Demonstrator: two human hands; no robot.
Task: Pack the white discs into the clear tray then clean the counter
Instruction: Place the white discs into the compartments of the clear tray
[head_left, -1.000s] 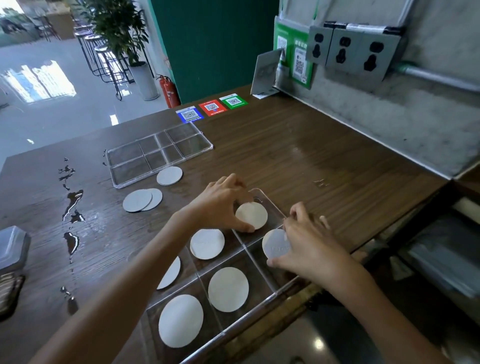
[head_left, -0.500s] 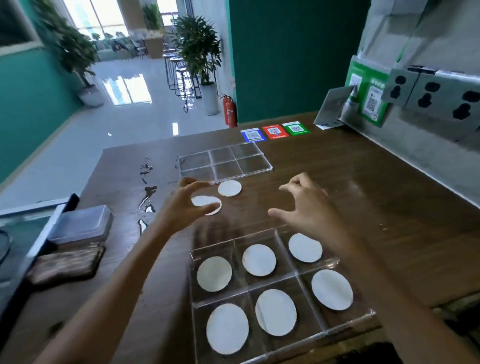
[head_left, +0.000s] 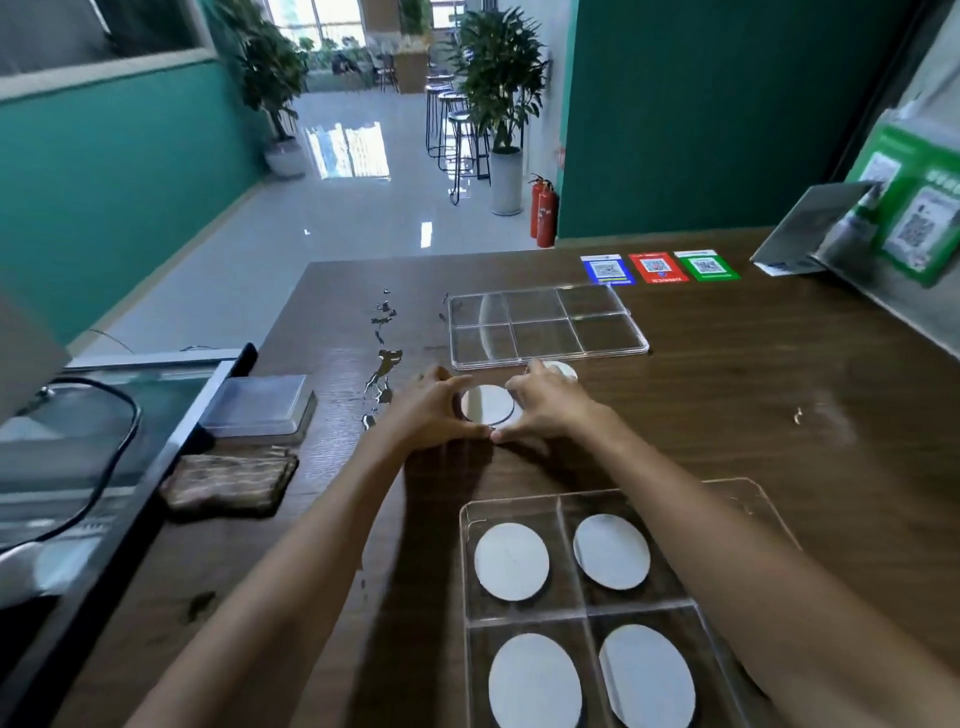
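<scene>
Two overlapping white discs (head_left: 488, 404) lie on the wooden counter (head_left: 727, 415). My left hand (head_left: 431, 410) curls round their left edge and my right hand (head_left: 545, 410) round their right edge, thumbs meeting at the near side. Another white disc (head_left: 565, 370) shows partly behind my right hand. Close to me stands the clear tray (head_left: 519, 500), with one white disc in each visible compartment, such as the disc (head_left: 511, 561) at its far left. My right forearm hides the tray's right compartments.
A flat clear divided lid or tray (head_left: 548, 325) lies just beyond my hands. Spilled water (head_left: 384, 364) streaks the counter to the left. A brown cloth (head_left: 228, 486) and a grey box (head_left: 257, 405) sit at the left edge. Coloured QR stickers (head_left: 657, 267) lie far back.
Both hands left the near tray and reached forward to the loose discs, now closing round them from either side. The view tilted up and the tray sits nearer the bottom.
</scene>
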